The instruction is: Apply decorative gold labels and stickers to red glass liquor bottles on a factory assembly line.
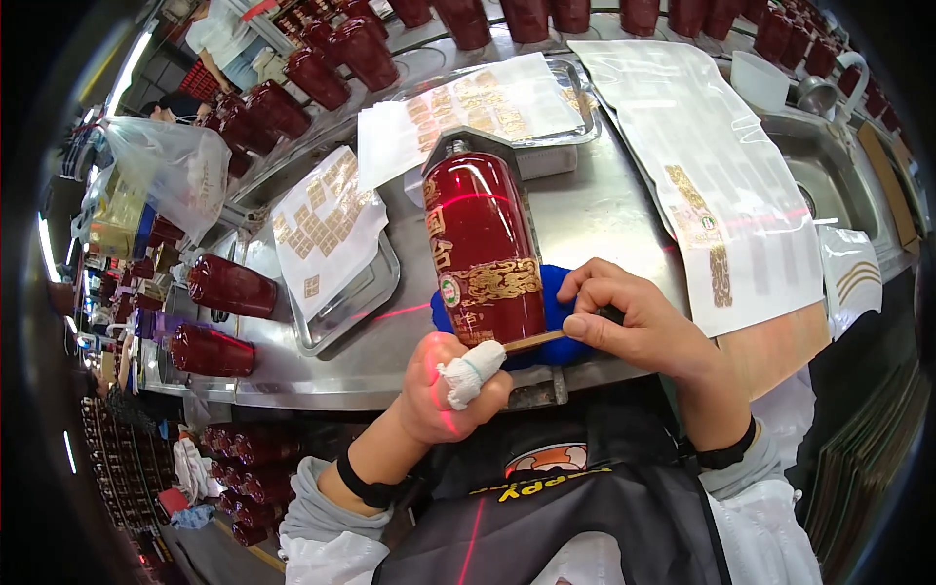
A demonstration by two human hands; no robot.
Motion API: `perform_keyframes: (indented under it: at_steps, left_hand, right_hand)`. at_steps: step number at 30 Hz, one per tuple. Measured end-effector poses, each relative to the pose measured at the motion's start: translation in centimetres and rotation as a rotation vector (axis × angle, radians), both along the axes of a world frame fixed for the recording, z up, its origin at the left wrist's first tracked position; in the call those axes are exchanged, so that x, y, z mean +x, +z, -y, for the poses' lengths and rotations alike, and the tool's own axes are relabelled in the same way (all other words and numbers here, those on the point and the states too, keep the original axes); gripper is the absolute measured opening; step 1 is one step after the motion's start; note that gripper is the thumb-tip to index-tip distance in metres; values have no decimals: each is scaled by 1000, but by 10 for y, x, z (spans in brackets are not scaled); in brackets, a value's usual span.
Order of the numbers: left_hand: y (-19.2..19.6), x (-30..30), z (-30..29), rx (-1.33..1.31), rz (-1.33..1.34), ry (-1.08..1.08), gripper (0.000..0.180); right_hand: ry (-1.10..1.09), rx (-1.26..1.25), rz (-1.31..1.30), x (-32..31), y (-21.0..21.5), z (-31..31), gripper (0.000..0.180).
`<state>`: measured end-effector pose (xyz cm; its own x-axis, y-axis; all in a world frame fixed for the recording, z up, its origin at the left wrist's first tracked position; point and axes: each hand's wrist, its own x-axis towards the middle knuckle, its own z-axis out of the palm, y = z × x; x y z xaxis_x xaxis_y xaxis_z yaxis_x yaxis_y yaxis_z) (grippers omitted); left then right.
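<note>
Two hands (456, 390) (624, 322) at red bottle (487, 229); label sheet (331, 219) across steel tray (388, 283)

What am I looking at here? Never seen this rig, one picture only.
No robot: these are a person's bare hands, seen from a fisheye camera on their head, so straight edges bend. The red bottle points its neck away from the wearer, with a blue pad beneath. The left hand, one digit wrapped in white, is curled by its base; the right hand has its thumb at the end of a thin gold strip there. Exact grip is unclear. Around them on the metal table: sheets of gold stickers and more red bottles.
</note>
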<state>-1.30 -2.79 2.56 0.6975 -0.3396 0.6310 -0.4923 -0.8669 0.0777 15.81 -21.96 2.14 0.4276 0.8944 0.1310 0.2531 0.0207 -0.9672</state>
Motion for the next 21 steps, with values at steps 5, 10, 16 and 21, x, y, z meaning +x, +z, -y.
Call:
perform_keyframes:
  at_steps: [5,10,16,21]
  left_hand:
    - [-2,0,-5,37,17,9,24]
    - [-9,-5,-9,-50,-8,20,27]
    - [-18,-11,-5,-131,58,135,37]
    - [-29,-22,-1,-280,115,244,27]
  right_hand:
    - [-1,-15,-14,0,5,0,23]
    - [39,6,-30,-2,20,5,23]
    - [48,15,54,0,22,4,22]
    - [39,-69,-28,0,22,5,25]
